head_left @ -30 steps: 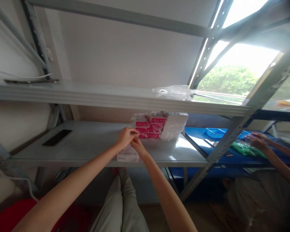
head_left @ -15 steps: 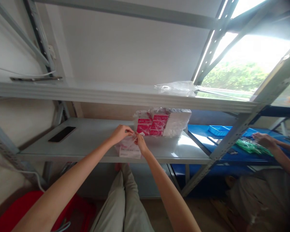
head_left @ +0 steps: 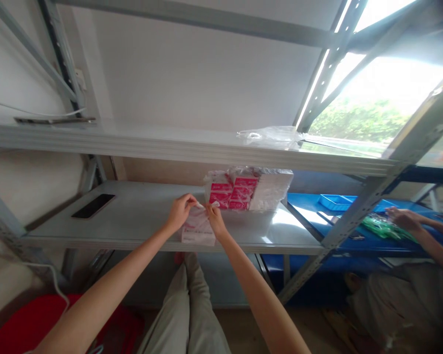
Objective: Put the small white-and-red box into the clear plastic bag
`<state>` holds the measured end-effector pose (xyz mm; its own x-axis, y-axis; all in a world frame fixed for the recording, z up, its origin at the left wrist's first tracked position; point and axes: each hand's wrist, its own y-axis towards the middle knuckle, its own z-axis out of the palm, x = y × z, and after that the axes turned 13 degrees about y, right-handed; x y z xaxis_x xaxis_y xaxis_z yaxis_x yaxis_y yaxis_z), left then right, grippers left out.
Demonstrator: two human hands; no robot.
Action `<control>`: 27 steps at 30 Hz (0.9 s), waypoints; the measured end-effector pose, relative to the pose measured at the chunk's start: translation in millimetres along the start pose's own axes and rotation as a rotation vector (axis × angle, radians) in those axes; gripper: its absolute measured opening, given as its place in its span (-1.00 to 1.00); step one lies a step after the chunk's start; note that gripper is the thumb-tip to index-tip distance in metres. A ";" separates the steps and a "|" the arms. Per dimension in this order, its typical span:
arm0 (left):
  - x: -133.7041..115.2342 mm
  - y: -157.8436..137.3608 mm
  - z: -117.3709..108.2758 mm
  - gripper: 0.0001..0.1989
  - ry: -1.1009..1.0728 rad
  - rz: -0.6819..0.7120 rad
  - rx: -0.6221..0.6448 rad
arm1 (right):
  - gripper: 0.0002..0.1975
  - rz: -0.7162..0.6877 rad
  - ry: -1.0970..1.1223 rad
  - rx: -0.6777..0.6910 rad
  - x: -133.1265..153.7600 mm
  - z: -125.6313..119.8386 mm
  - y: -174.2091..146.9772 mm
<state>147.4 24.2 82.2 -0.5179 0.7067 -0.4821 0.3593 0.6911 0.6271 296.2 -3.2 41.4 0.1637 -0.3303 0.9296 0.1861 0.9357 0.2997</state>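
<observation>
A clear plastic bag (head_left: 198, 232) with a pale pink-and-white pack inside stands near the front edge of the grey shelf (head_left: 133, 216). Above it, my left hand (head_left: 179, 212) pinches one twisted end of the bag's top. My right hand (head_left: 215, 219) grips the gathered plastic on the other side, a white tuft sticking up past its fingers. The fingertips are close together, and the small folds between them are hard to make out. Just behind my right hand, plastic-wrapped pink boxes (head_left: 232, 189) stand beside a white wrapped block (head_left: 271, 189).
A dark phone (head_left: 93, 206) lies on the left of the shelf. An upper shelf (head_left: 162, 142) crosses above my hands, holding crumpled clear plastic (head_left: 271, 135). At right, a co-worker's hands (head_left: 402, 216) are over green packets (head_left: 382, 228) near a blue tray (head_left: 335, 201). A red stool (head_left: 33, 319) stands lower left.
My left hand has moved slightly left and down, drawing a twisted end of the bag's plastic out from my right hand. The right hand has stayed nearly in place.
</observation>
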 end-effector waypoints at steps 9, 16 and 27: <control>6.1 -9.6 38.4 -0.75 -0.214 -0.051 0.252 | -0.62 -0.117 -0.022 0.132 2.5 -21.3 -0.4; 26.2 -5.0 28.7 -0.88 -0.243 -0.160 0.313 | -0.84 -0.244 -0.414 0.420 14.3 -46.1 6.8; 43.0 10.5 42.7 -0.63 -0.377 -0.176 0.379 | -0.74 -0.553 -1.032 0.306 18.7 -31.3 2.9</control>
<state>162.0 68.3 42.0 -0.3068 0.5326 -0.7888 0.5825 0.7605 0.2869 330.1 -10.5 53.0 -0.7414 -0.5714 0.3520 -0.2731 0.7360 0.6195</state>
